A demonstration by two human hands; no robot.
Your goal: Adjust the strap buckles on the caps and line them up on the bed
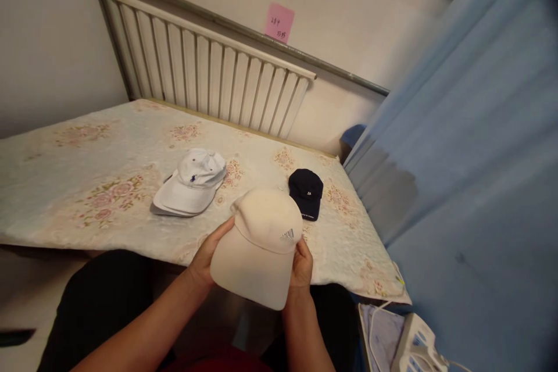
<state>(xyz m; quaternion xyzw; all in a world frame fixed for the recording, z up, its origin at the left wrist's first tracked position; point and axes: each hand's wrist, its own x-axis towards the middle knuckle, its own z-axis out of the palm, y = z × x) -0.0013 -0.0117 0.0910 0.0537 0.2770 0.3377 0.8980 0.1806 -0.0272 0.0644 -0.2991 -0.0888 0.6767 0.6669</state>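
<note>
A cream baseball cap (pixel 257 244) with a small grey striped logo is held up in front of me, its brim pointing down towards me. My left hand (pixel 211 253) grips its left side, thumb on top near the brim. On the other side, my right hand (pixel 301 264) is closed on the cap's edge, with some fingers hidden behind it. White baseball caps (pixel 192 183), apparently stacked, lie to the left, the top one bearing a dark blue emblem. Beyond the cream cap to the right rests a black baseball cap (pixel 307 195) with a small white mark.
The caps lie on a flower-patterned cover (pixel 131 157). A white radiator (pixel 209 70) and a wall with a pink note (pixel 279 22) stand behind. Blue curtain (pixel 457 157) hangs at the right, above a white device (pixel 418 346) with a cable.
</note>
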